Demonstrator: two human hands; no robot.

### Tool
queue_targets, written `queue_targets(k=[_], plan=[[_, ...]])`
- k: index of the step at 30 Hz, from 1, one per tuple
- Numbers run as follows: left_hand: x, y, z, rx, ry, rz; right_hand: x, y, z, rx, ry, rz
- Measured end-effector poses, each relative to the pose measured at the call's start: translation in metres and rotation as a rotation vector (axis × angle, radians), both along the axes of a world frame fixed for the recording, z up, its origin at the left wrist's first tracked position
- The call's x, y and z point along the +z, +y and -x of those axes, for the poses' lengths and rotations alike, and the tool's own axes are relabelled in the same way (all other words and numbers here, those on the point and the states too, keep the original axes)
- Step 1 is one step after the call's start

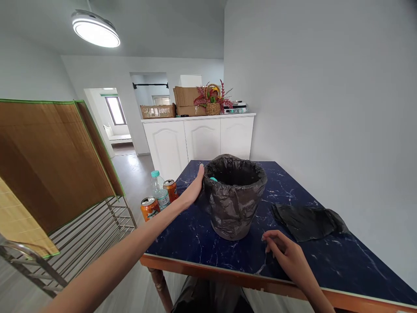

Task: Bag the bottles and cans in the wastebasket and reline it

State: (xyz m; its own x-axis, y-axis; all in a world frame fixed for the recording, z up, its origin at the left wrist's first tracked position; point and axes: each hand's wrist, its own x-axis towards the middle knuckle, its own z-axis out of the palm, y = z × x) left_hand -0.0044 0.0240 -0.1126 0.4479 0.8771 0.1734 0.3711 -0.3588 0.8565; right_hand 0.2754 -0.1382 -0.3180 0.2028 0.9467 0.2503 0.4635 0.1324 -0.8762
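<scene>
Your left hand (194, 187) is resting against the left side of the bag-lined bin (233, 211), near its rim; some fingers are hiding behind it, so I cannot tell whether they are gripping. The bin is standing upright on the dark blue surface (185, 241). Your right hand (286, 253) is hovering or resting at the bin's front right, its fingers curling loosely around nothing. A flattened black bag (309, 222) is lying right of the bin; a clear bottle (159, 190) and two orange cans (150, 209) are standing left of it.
</scene>
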Motion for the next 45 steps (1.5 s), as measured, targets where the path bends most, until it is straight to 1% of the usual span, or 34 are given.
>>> queue_targets(k=[2,3,5,7,9,12,14,16,17,19,22,24,26,29,31,33,35,37,39,40,42,45], plan=[[-0.017,0.008,0.004,-0.008,-0.055,0.176,0.000,0.000,0.000,-0.001,0.000,-0.009],[-0.023,0.012,0.007,0.001,-0.064,0.214,0.000,0.000,0.000,-0.003,0.000,-0.011],[-0.026,0.020,0.015,0.046,-0.062,0.193,0.000,0.000,-0.001,-0.002,0.003,-0.003],[-0.020,0.030,0.022,0.101,-0.088,0.118,0.000,0.000,-0.001,0.000,0.004,0.012],[-0.006,0.039,0.025,0.136,-0.132,0.023,0.001,0.000,-0.001,-0.001,0.001,0.017],[0.017,0.051,0.018,0.110,-0.179,-0.117,0.003,0.000,0.001,-0.012,-0.003,0.007],[0.029,0.054,0.012,0.080,-0.155,-0.198,0.003,0.000,0.001,-0.016,-0.004,0.005],[0.036,0.056,0.010,0.096,-0.061,-0.288,0.003,0.000,0.001,-0.019,-0.009,0.001],[0.040,0.056,0.013,0.126,0.003,-0.335,0.002,0.000,0.001,-0.020,-0.013,-0.002],[0.046,0.057,0.026,0.212,0.150,-0.421,0.001,0.000,0.001,-0.021,-0.020,-0.008],[0.054,0.060,0.060,0.368,0.378,-0.492,-0.002,0.000,0.000,-0.019,-0.020,-0.007],[0.058,0.060,0.087,0.465,0.527,-0.505,-0.003,-0.001,0.000,-0.015,-0.014,-0.004],[0.057,0.057,0.111,0.538,0.654,-0.495,-0.004,-0.001,-0.001,-0.011,-0.005,-0.004],[0.049,0.048,0.135,0.570,0.798,-0.444,-0.005,-0.002,-0.001,-0.013,0.006,-0.014],[0.041,0.041,0.142,0.555,0.857,-0.411,-0.005,-0.001,-0.001,-0.019,0.010,-0.018],[0.035,0.035,0.141,0.538,0.886,-0.401,-0.005,-0.001,-0.001,-0.022,0.012,-0.013],[0.031,0.027,0.135,0.514,0.897,-0.413,-0.005,-0.001,-0.001,-0.014,0.014,0.006],[0.033,0.017,0.124,0.472,0.898,-0.430,-0.004,-0.001,-0.001,-0.002,0.014,0.025],[0.043,0.002,0.110,0.422,0.886,-0.460,-0.004,-0.001,-0.001,0.005,0.010,0.029],[0.050,-0.006,0.104,0.402,0.869,-0.493,-0.003,-0.001,-0.001,0.005,0.007,0.023],[0.072,-0.026,0.090,0.388,0.800,-0.616,-0.003,-0.001,-0.001,0.003,0.006,0.008],[0.112,-0.055,0.071,0.452,0.590,-0.897,-0.001,-0.002,0.000,-0.002,0.020,-0.010]])
